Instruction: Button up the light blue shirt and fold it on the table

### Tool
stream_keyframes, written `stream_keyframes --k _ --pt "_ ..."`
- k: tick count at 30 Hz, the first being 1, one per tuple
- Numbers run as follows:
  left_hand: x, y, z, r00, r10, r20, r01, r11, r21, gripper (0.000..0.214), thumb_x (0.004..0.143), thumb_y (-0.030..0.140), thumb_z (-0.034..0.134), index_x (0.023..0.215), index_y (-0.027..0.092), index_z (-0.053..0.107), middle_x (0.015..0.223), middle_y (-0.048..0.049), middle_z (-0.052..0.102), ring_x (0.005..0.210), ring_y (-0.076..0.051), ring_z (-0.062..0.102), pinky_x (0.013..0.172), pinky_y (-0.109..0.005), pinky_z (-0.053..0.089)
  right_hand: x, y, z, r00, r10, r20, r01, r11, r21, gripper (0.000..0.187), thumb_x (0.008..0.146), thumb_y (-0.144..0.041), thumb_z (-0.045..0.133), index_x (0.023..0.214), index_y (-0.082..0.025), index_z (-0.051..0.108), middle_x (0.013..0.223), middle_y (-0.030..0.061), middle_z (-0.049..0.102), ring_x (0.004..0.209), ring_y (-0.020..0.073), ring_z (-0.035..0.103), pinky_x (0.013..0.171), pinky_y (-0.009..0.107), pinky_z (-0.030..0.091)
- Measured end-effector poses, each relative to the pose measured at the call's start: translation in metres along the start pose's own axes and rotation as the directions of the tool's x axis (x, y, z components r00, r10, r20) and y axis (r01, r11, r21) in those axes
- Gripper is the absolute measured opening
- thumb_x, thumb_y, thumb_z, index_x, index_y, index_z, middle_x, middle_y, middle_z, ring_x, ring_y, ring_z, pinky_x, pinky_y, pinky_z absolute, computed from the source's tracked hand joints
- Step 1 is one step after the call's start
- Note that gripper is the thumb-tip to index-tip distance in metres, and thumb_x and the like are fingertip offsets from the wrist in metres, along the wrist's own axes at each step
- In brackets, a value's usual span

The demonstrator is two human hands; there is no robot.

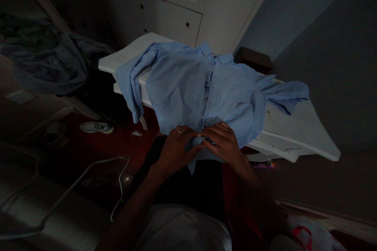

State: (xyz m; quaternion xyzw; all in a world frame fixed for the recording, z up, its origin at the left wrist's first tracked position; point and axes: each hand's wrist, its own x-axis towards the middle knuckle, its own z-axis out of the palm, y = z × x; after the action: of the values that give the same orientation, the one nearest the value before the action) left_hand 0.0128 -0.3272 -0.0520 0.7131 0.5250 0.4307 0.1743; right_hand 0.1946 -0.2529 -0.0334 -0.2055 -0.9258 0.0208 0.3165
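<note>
A light blue button-up shirt [179,82] lies front side up across a white table [303,129], its collar toward the far edge. One sleeve hangs over the table's left side; the other lies bent toward the right. The front placket is partly parted in the middle, with buttons showing along it. At the lower hem, my left hand [178,145] pinches the shirt's edge between thumb and fingers; a ring is on one finger. Close against it, my right hand [222,139] also grips the placket's lower end. Whether a button sits between the fingertips is hard to make out.
Behind the table stands a white cabinet [169,13] with drawers. A pile of clothes [44,59] is at the left. On the red floor lies a sneaker [97,127]. A wire hanger [85,172] is at lower left, and a brown box [253,59] sits beyond the table.
</note>
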Motion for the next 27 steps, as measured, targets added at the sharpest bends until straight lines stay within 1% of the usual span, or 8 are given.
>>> stream_keyframes --k 3,6,10,13,17,20,23,27 --pt "-0.001 -0.001 0.0 0.998 0.059 -0.01 -0.058 0.997 0.048 0.024 0.09 0.032 0.058 0.11 0.02 0.064 0.1 -0.0082 0.065 0.095 -0.022 0.059 0.086 -0.04 0.048 0.001 0.0 -0.003 1.0 -0.008 0.022 0.008 1.0 0.0 0.012 0.091 -0.024 0.058 0.098 -0.02 0.068 0.087 0.0052 0.071 0.078 0.0192 0.06 0.073 0.035 0.04" --pt "-0.001 0.0 0.0 0.997 0.08 -0.019 -0.078 0.993 0.087 0.024 0.093 0.029 0.052 0.11 0.019 0.064 0.099 -0.0093 0.065 0.093 -0.022 0.059 0.083 -0.039 0.049 0.0 0.002 -0.005 0.999 -0.01 0.043 0.01 1.0 0.02 0.014 0.091 -0.025 0.058 0.102 -0.02 0.067 0.088 0.0061 0.07 0.079 0.0202 0.059 0.073 0.035 0.04" --pt "-0.002 0.004 0.002 0.995 0.088 -0.052 -0.081 0.989 0.12 0.022 0.094 0.026 0.049 0.109 0.018 0.063 0.097 -0.0092 0.064 0.091 -0.021 0.059 0.081 -0.038 0.049 -0.003 0.004 -0.004 0.997 0.016 0.072 -0.022 0.996 0.085 0.018 0.093 -0.026 0.056 0.108 -0.021 0.063 0.092 0.0066 0.068 0.084 0.0209 0.058 0.076 0.036 0.042" --pt "-0.003 0.006 0.006 0.992 0.096 -0.088 -0.086 0.991 0.107 0.02 0.093 0.023 0.049 0.108 0.016 0.061 0.098 -0.0097 0.064 0.091 -0.021 0.058 0.081 -0.037 0.05 -0.004 0.004 -0.003 0.998 0.029 0.047 -0.036 0.987 0.159 0.017 0.093 -0.025 0.056 0.108 -0.02 0.061 0.092 0.0063 0.067 0.085 0.02 0.058 0.077 0.036 0.043" --pt "-0.007 0.01 0.009 0.988 0.062 -0.141 -0.063 0.998 -0.005 0.02 0.093 0.021 0.049 0.109 0.018 0.061 0.1 -0.0089 0.065 0.094 -0.02 0.058 0.084 -0.036 0.049 -0.006 0.005 -0.003 1.0 0.015 -0.018 -0.011 0.979 0.202 0.018 0.092 -0.025 0.057 0.109 -0.022 0.063 0.09 0.0053 0.067 0.082 0.0195 0.059 0.074 0.035 0.044" --pt "-0.007 0.014 0.007 0.989 -0.007 -0.145 -0.02 0.981 -0.191 0.021 0.092 0.025 0.052 0.109 0.02 0.062 0.1 -0.0079 0.066 0.095 -0.019 0.06 0.084 -0.034 0.049 -0.007 0.006 -0.003 0.998 -0.007 -0.069 0.022 0.978 0.209 0.022 0.091 -0.022 0.058 0.112 -0.024 0.064 0.088 0.0044 0.067 0.08 0.0193 0.059 0.073 0.036 0.044" --pt "-0.002 0.016 0.003 0.988 -0.119 -0.097 0.077 0.932 -0.355 0.019 0.092 0.029 0.052 0.097 0.02 0.067 0.091 -0.006 0.068 0.086 -0.017 0.063 0.077 -0.03 0.05 -0.008 0.006 -0.002 0.994 -0.029 -0.107 0.051 0.977 0.207 0.025 0.09 -0.019 0.058 0.113 -0.026 0.065 0.087 0.0034 0.067 0.079 0.0187 0.059 0.072 0.036 0.045" --pt "0.008 0.015 -0.001 0.974 -0.217 -0.063 0.175 0.899 -0.401 0.016 0.088 0.03 0.059 0.08 0.021 0.07 0.079 -0.0027 0.068 0.075 -0.014 0.062 0.071 -0.027 0.048 -0.01 0.008 0.002 0.995 -0.037 -0.093 0.055 0.979 0.195 0.022 0.089 -0.019 0.06 0.109 -0.026 0.065 0.085 0.0029 0.066 0.078 0.0183 0.059 0.072 0.036 0.046"
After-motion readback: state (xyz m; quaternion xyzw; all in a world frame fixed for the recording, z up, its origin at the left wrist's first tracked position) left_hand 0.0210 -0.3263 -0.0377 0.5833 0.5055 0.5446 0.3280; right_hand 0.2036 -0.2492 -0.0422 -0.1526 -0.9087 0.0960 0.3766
